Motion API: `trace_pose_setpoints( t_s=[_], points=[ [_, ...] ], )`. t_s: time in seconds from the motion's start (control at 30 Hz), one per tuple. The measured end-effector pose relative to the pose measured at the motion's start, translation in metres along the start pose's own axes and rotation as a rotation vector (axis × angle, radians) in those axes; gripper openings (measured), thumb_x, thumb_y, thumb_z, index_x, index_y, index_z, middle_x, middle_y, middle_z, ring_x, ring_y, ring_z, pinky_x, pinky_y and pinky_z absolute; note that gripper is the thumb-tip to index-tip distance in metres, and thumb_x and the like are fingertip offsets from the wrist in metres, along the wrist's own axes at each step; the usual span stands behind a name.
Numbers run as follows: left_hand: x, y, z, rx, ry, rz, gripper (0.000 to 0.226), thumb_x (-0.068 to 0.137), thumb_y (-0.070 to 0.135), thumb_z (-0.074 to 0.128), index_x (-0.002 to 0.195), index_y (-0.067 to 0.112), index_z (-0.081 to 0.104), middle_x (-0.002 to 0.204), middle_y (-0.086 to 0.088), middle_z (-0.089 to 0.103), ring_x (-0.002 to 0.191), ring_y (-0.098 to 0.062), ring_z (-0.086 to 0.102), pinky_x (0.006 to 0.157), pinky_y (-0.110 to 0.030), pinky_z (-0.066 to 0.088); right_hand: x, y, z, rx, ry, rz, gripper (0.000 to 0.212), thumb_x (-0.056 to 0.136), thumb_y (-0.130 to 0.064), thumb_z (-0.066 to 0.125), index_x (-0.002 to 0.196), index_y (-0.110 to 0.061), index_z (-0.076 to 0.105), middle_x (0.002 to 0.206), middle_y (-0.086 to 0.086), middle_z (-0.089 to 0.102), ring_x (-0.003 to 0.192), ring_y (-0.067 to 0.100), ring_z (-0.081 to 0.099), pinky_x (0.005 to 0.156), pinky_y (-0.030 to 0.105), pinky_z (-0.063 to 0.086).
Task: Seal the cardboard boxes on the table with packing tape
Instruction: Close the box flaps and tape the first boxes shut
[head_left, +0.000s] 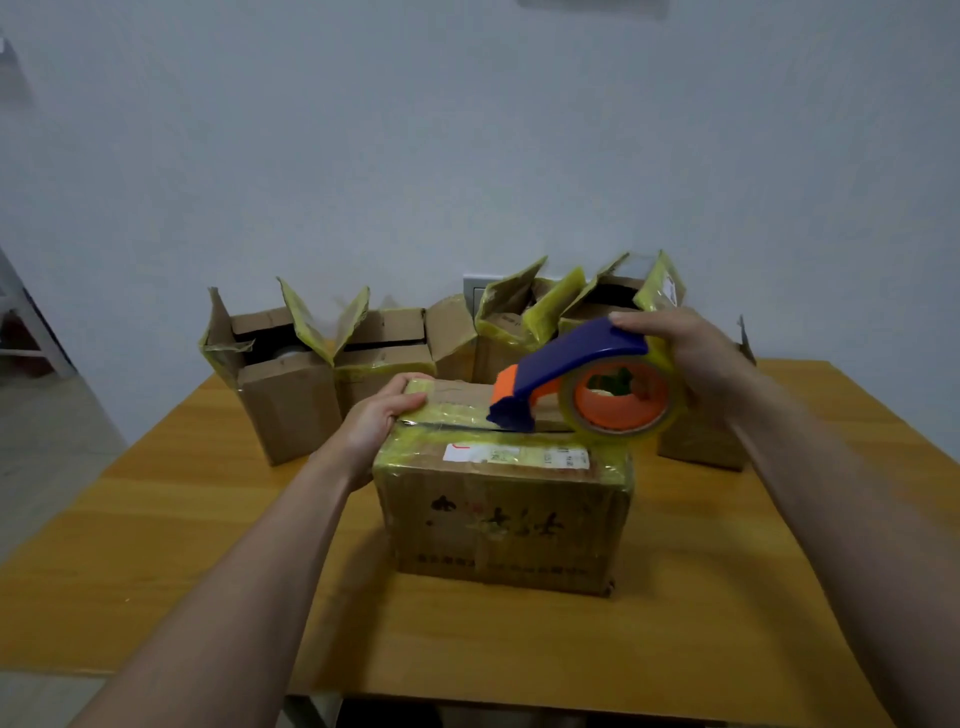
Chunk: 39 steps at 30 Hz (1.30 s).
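A closed cardboard box (504, 519) with old yellowish tape and a white label stands in the middle of the wooden table (197, 545). My left hand (382, 415) grips the box's top left edge, thumb on the lid. My right hand (691, 358) holds a blue and orange tape dispenser (582, 384) with a roll of clear tape. The dispenser's blue front end touches the seam between the top flaps, near its middle.
Several open cardboard boxes with raised flaps stand in a row behind: one at the left (280, 384), one beside it (384, 353), two at the back (511, 322), one partly hidden behind my right arm (701, 441). A pale wall rises behind the table.
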<state>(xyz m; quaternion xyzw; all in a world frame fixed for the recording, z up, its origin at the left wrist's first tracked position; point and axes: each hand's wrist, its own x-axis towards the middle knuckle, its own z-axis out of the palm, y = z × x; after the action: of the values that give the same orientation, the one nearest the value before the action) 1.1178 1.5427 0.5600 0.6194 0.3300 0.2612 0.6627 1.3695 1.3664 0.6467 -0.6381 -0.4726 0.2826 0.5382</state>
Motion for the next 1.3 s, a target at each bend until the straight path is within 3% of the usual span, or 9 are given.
trace_pose_setpoints(
  t_s=[0.1, 0.17, 0.23, 0.4, 0.57, 0.67, 0.9, 1.1, 1.3],
  points=[
    [0.002, 0.004, 0.005, 0.113, 0.002, -0.005, 0.025, 0.108, 0.019, 0.049, 0.129, 0.023, 0.062, 0.125, -0.014, 0.066, 0.101, -0.032, 0.073, 0.072, -0.032, 0.061, -0.007, 0.005, -0.009, -0.05, 0.023, -0.029, 0.028, 0.097, -0.03, 0.061, 0.079, -0.019, 0.079, 0.08, -0.008, 0.076, 0.086, 0.009, 0.07, 0.089, 0.032, 0.048],
    [0.004, 0.01, 0.007, 0.205, 0.007, 0.001, 0.027, 0.107, 0.019, 0.052, 0.131, 0.026, 0.062, 0.129, -0.011, 0.064, 0.104, -0.029, 0.072, 0.075, -0.032, 0.06, -0.009, 0.007, -0.005, -0.073, 0.044, -0.054, 0.025, 0.097, -0.027, 0.061, 0.081, -0.017, 0.077, 0.078, -0.008, 0.075, 0.08, -0.001, 0.069, 0.073, 0.012, 0.048],
    [0.008, 0.016, 0.005, 0.424, 0.021, 0.046, 0.036, 0.106, 0.021, 0.055, 0.141, 0.029, 0.056, 0.137, -0.005, 0.058, 0.113, -0.021, 0.064, 0.085, -0.031, 0.055, -0.009, 0.007, -0.001, -0.086, 0.052, -0.076, 0.027, 0.097, -0.027, 0.061, 0.078, -0.015, 0.077, 0.075, -0.005, 0.074, 0.076, 0.001, 0.069, 0.064, 0.006, 0.045],
    [0.006, 0.031, 0.029, 0.907, 0.061, 0.308, 0.05, 0.107, 0.028, 0.053, 0.156, 0.03, 0.042, 0.155, 0.001, 0.048, 0.142, -0.02, 0.044, 0.116, -0.044, 0.041, -0.009, 0.006, 0.002, -0.088, 0.074, -0.078, 0.034, 0.097, -0.032, 0.061, 0.075, -0.011, 0.076, 0.079, 0.005, 0.074, 0.088, 0.015, 0.069, 0.078, 0.022, 0.041],
    [0.004, 0.016, 0.058, 1.345, -0.052, 0.219, 0.054, 0.111, 0.051, 0.013, 0.164, 0.041, 0.01, 0.174, 0.006, 0.006, 0.16, -0.016, -0.002, 0.129, -0.05, -0.002, -0.011, 0.005, -0.001, -0.096, 0.049, -0.036, 0.034, 0.095, -0.04, 0.062, 0.073, -0.019, 0.077, 0.081, -0.002, 0.076, 0.095, 0.014, 0.069, 0.087, 0.03, 0.041],
    [0.009, 0.018, 0.056, 1.418, -0.092, 0.169, 0.055, 0.11, 0.052, 0.008, 0.163, 0.042, -0.002, 0.174, 0.004, -0.006, 0.159, -0.016, -0.011, 0.129, -0.05, -0.004, -0.011, 0.005, -0.003, -0.077, 0.017, -0.005, 0.032, 0.096, -0.039, 0.062, 0.079, -0.018, 0.079, 0.083, -0.005, 0.077, 0.093, 0.011, 0.07, 0.089, 0.03, 0.044],
    [0.009, 0.018, 0.051, 1.443, -0.102, 0.157, 0.055, 0.109, 0.053, 0.004, 0.162, 0.042, -0.008, 0.173, 0.004, -0.01, 0.158, -0.015, -0.016, 0.128, -0.05, -0.008, -0.026, 0.005, -0.037, -0.057, 0.118, -0.011, 0.036, 0.084, -0.048, 0.065, 0.081, -0.016, 0.081, 0.084, 0.006, 0.077, 0.094, 0.03, 0.069, 0.105, 0.059, 0.044],
    [0.008, 0.023, 0.063, 1.572, -0.038, 0.174, 0.058, 0.111, 0.049, 0.014, 0.165, 0.035, -0.004, 0.173, -0.002, -0.01, 0.158, -0.023, -0.015, 0.125, -0.055, -0.014, -0.035, 0.022, -0.039, -0.136, 0.193, -0.041, 0.044, 0.094, -0.037, 0.064, 0.086, 0.005, 0.075, 0.085, 0.021, 0.074, 0.084, 0.029, 0.069, 0.088, 0.041, 0.049],
    [-0.006, 0.018, 0.08, 1.335, -0.164, 0.226, 0.053, 0.112, 0.047, 0.015, 0.163, 0.04, 0.006, 0.172, 0.008, -0.005, 0.159, -0.016, -0.01, 0.129, -0.044, -0.008, -0.028, 0.023, -0.036, -0.104, 0.212, -0.051, 0.043, 0.095, -0.033, 0.064, 0.082, 0.007, 0.073, 0.077, 0.02, 0.07, 0.076, 0.025, 0.067, 0.079, 0.033, 0.048]
  ],
)
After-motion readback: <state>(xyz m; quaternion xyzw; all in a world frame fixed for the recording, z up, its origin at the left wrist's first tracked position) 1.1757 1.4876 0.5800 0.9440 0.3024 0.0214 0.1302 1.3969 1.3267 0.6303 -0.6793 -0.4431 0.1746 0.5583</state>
